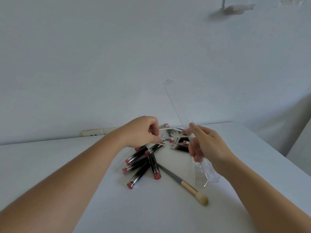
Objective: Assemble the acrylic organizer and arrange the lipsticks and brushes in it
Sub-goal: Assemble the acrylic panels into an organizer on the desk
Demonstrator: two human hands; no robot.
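my left hand [143,132] pinches a small clear acrylic piece [161,141] above the lipsticks [143,165] piled on the surface [67,157]. my right hand [204,145] grips the long acrylic strip [178,106] near its lower end, tilted upright; it seems light, stiff, slippery, best held by its edges.

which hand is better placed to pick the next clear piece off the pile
Left, probably. The left hand is down at the pile, its fingertips pinching a small clear piece beside the lipsticks. The right hand is gripping the long acrylic strip raised off the table.
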